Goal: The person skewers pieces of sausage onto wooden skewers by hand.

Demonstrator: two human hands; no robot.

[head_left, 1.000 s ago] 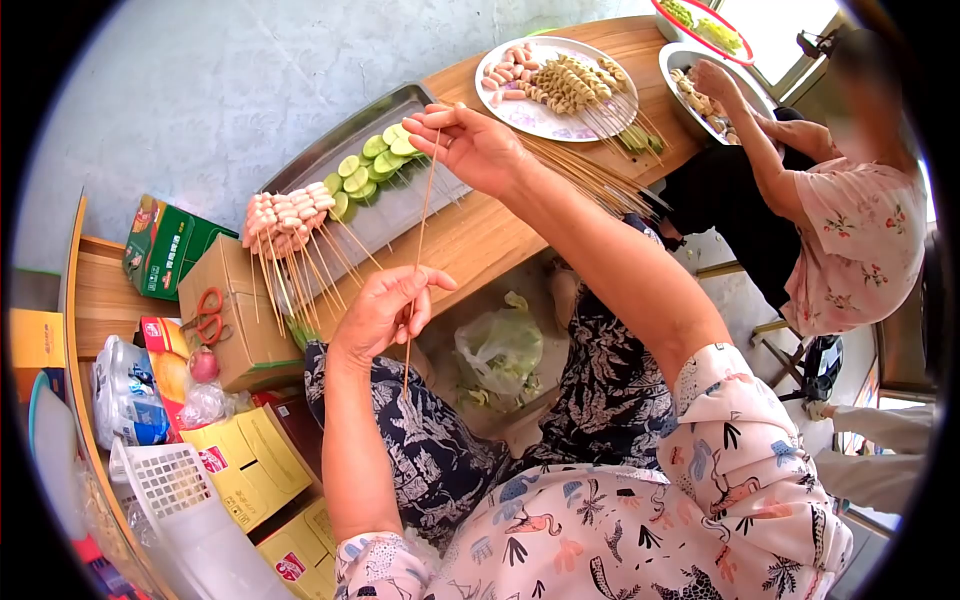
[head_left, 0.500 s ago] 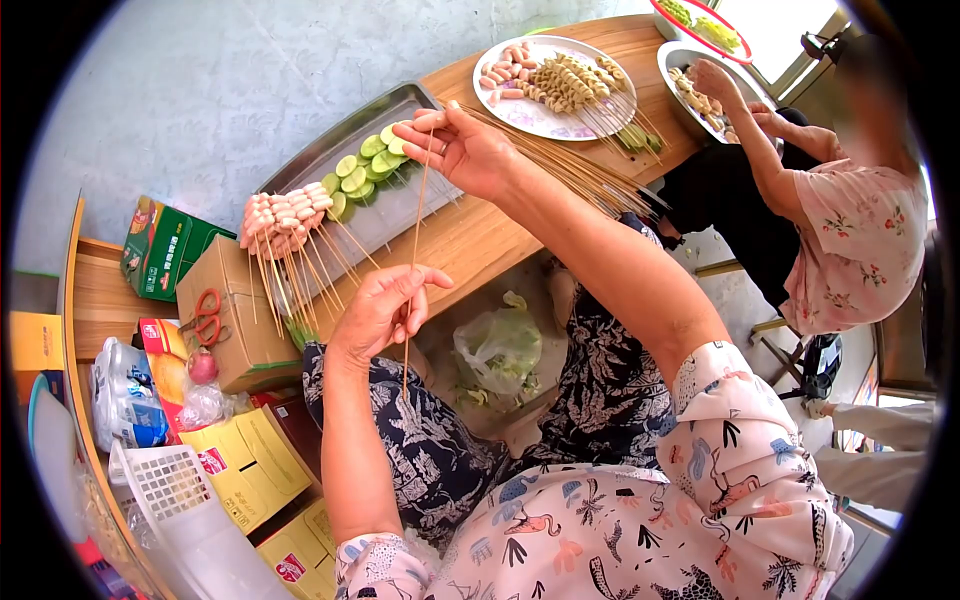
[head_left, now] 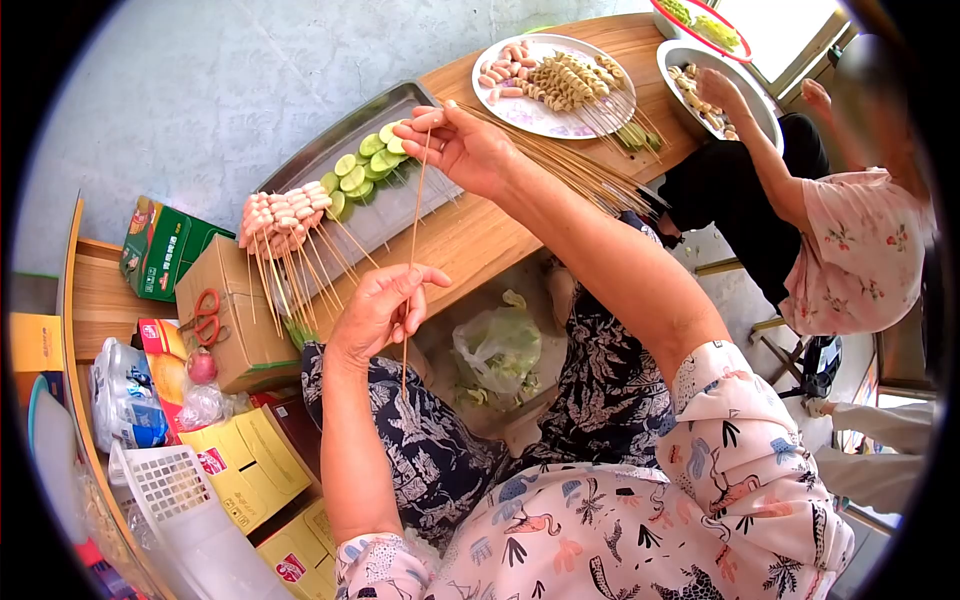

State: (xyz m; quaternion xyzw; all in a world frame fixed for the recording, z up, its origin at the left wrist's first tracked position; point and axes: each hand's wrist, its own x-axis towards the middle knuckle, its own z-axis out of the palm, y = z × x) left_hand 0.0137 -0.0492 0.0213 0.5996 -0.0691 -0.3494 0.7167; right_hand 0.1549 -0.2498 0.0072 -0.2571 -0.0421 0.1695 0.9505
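Note:
My left hand [head_left: 383, 308] pinches a thin bamboo skewer [head_left: 415, 220] partway along, its lower end hanging over my lap. Between the fingertips of my right hand [head_left: 468, 150] is a small pink sausage [head_left: 429, 121], which meets the skewer's upper tip; how deep the tip sits in it I cannot tell. Behind my hands, a metal tray [head_left: 275, 180] carries skewered sausages [head_left: 285, 218] at its near left end and skewered green slices [head_left: 365, 165] beside them. Loose bamboo skewers [head_left: 575, 160] lie on the wooden table [head_left: 480, 245], partly behind my right forearm.
A white plate [head_left: 560, 125] bears loose sausages and coiled skewers. Beyond it, a co-worker [head_left: 850, 240] sits by a metal bowl [head_left: 775, 125]. Boxes, including a cardboard one [head_left: 240, 345] with red-handled scissors [head_left: 207, 318], stand at left. A plastic bag [head_left: 495, 345] lies below the table.
My hands, the skewer and the sausage stay almost still. The co-worker has leaned back to the right, one hand lifting away from the metal bowl.

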